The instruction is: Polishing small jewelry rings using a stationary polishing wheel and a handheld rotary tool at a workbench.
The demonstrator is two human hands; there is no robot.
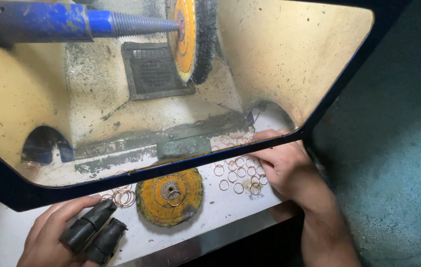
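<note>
My left hand rests at the lower left on the white bench top, two fingers in dark rubber finger covers; it holds nothing and lies near a small pile of thin copper-coloured rings. My right hand reaches in from the right, fingers bent down onto a spread of several rings; whether it grips one I cannot tell. A loose yellow buffing wheel lies flat between the hands with a ring on its hub.
A dusty polishing hood with a dark blue rim encloses a mounted yellow buffing wheel on a blue tapered spindle. A vent grille sits in the back wall. A metal strip edges the bench front.
</note>
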